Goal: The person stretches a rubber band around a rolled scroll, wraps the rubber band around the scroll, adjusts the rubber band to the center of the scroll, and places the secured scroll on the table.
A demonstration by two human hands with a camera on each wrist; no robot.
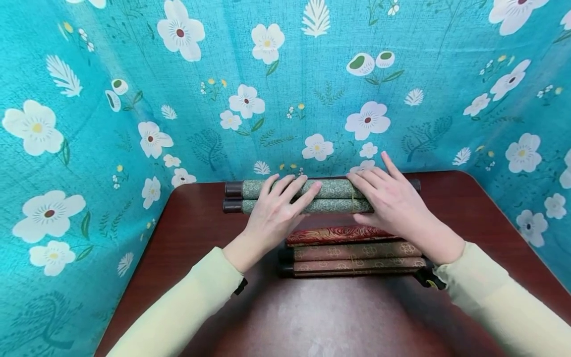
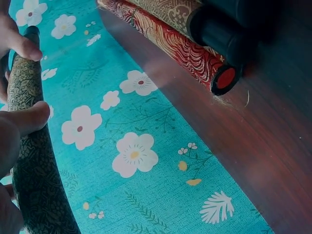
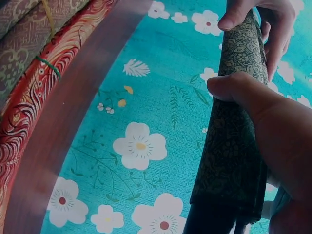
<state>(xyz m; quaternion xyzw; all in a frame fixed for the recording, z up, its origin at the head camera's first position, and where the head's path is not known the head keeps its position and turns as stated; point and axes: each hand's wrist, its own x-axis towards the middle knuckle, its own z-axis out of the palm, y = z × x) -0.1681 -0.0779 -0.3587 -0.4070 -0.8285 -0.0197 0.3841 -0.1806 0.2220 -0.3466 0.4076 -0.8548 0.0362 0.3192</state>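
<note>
Both hands hold a green patterned scroll point(image 1: 334, 188), rolled up as two parallel rolls with dark end knobs, at the far side of the table. My left hand point(image 1: 276, 213) grips it left of centre, fingers over the top and thumb along the near side. Toward the other end, my right hand point(image 1: 392, 201) grips it with its thumb low on the near roll, as the right wrist view also shows on the scroll point(image 3: 229, 131). On the near side of it lie a red-and-gold scroll point(image 1: 332, 235) and a brown patterned scroll point(image 1: 330, 254) made of two rolls.
The dark red-brown table point(image 1: 312, 317) has rounded far corners. Behind it and along both sides hangs a turquoise flowered cloth point(image 1: 285, 99). Dark end knobs point(image 1: 286, 270) stick out of the brown scroll's left end, and my right forearm passes over its right end.
</note>
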